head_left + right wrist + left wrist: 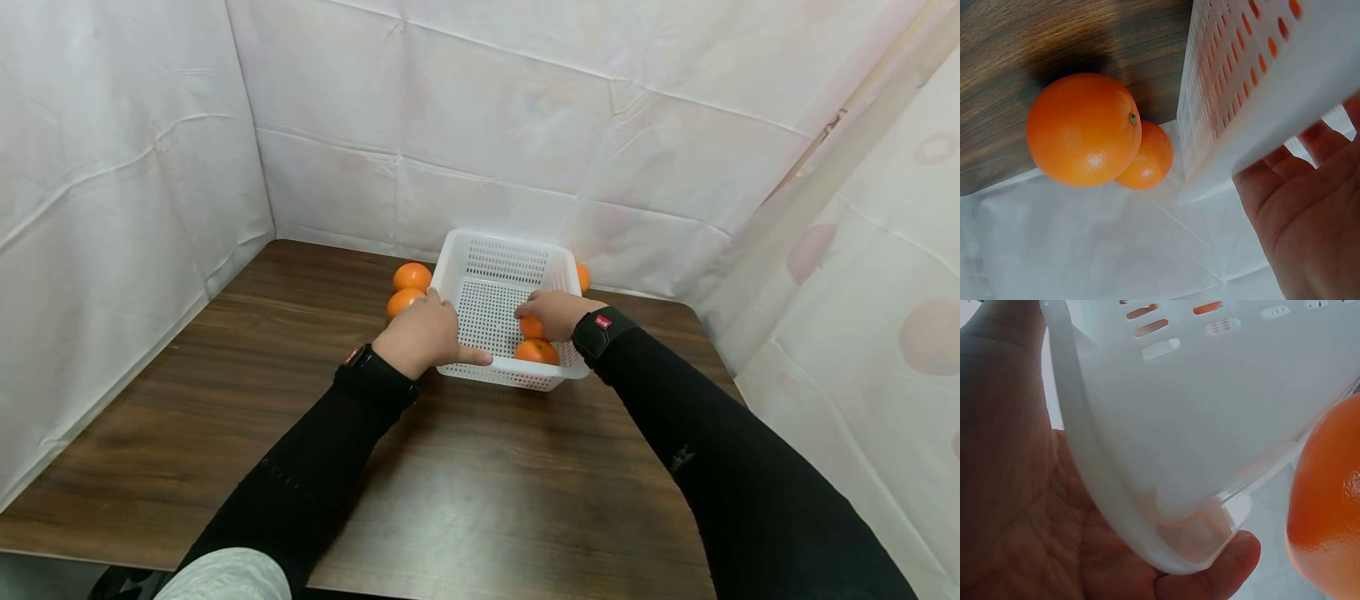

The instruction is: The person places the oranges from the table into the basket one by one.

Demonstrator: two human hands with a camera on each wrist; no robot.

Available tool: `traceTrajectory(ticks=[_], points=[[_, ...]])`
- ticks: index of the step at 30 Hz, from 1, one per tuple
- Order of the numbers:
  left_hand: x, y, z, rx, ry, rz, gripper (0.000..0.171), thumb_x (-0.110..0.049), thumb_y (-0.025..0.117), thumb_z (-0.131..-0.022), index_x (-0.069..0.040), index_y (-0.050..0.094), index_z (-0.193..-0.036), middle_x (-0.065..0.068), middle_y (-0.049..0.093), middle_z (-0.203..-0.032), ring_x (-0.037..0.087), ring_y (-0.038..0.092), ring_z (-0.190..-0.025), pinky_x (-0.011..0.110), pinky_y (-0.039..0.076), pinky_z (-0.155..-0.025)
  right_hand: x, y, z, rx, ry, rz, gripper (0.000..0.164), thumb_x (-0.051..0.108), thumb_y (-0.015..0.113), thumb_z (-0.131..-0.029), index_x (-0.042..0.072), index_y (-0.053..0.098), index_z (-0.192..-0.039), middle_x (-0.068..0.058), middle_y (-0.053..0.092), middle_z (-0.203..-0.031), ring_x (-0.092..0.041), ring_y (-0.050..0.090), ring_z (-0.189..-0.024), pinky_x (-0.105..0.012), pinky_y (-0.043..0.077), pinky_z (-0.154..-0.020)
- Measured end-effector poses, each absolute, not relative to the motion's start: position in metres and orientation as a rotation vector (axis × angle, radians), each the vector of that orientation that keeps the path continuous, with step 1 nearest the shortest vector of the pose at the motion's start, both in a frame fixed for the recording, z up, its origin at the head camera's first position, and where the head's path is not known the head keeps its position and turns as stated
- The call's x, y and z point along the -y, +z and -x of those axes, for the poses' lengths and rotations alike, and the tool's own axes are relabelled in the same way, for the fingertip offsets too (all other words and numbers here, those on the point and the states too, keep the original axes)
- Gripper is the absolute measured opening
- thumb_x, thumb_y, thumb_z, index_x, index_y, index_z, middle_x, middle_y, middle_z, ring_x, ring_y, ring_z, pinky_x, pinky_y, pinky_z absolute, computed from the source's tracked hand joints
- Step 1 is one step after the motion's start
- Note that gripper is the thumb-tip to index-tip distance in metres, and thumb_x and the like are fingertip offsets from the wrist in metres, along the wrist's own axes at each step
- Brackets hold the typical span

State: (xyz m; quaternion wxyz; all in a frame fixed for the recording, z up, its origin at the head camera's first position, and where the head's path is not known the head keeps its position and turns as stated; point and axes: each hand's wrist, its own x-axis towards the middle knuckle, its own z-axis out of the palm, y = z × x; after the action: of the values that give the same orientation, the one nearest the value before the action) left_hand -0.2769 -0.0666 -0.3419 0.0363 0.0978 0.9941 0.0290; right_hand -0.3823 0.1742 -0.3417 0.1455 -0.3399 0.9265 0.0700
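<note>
A white slotted plastic basket (pixel 487 312) stands near the back of the table. My left hand (pixel 425 333) holds its near-left corner, the thumb stretched along the front rim; in the left wrist view the rim lies against the palm, with a finger bent beneath the corner. Over the right rim reaches my right hand (pixel 558 315), its fingers around an orange (pixel 532 327) inside the basket. Another orange (pixel 537 352) lies in the basket just in front of it. In the right wrist view the basket wall hides the right fingertips.
Two oranges (pixel 412 277) sit outside the basket on the left, close to the left hand. Beyond the right wall are two more oranges (pixel 1085 130), mostly hidden in the head view. White cloth (pixel 480 117) hangs behind the brown wooden table (pixel 480 483).
</note>
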Motion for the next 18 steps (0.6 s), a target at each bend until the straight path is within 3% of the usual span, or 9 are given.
traceTrajectory(ticks=[9, 14, 18], points=[[0.0653, -0.3428, 0.2782, -3.037, 0.113, -0.305, 0.123, -0.095, 0.061, -0.076, 0.009, 0.057, -0.14, 0.034, 0.046, -0.157, 0.038, 0.058, -0.118, 0.047, 0.056, -0.099, -0.1757, -0.3471, 0.38, -2.638, 0.16, 0.934, 0.056, -0.003, 0.061, -0.102, 0.024, 0.059, -0.152, -0.01, 0.055, -0.153, -0.035, 0.063, -0.125, -0.053, 0.05, -0.111], [0.0651, -0.343, 0.2788, -3.041, 0.11, -0.311, 0.124, -0.095, 0.061, -0.076, 0.01, 0.056, -0.142, 0.035, 0.046, -0.157, 0.038, 0.059, -0.119, 0.047, 0.056, -0.1, -0.1744, -0.3476, 0.3792, -2.633, 0.188, 0.902, 0.057, -0.002, 0.061, -0.104, 0.025, 0.057, -0.154, -0.009, 0.053, -0.156, -0.036, 0.063, -0.126, -0.053, 0.051, -0.11], [0.0656, -0.3431, 0.278, -3.044, 0.112, -0.32, 0.123, -0.094, 0.061, -0.077, 0.011, 0.057, -0.14, 0.036, 0.046, -0.156, 0.04, 0.06, -0.123, 0.049, 0.056, -0.101, -0.1731, -0.3486, 0.3785, -2.617, 0.22, 0.879, 0.06, -0.004, 0.057, -0.105, 0.027, 0.055, -0.156, -0.012, 0.042, -0.167, -0.038, 0.063, -0.132, -0.052, 0.052, -0.11]])
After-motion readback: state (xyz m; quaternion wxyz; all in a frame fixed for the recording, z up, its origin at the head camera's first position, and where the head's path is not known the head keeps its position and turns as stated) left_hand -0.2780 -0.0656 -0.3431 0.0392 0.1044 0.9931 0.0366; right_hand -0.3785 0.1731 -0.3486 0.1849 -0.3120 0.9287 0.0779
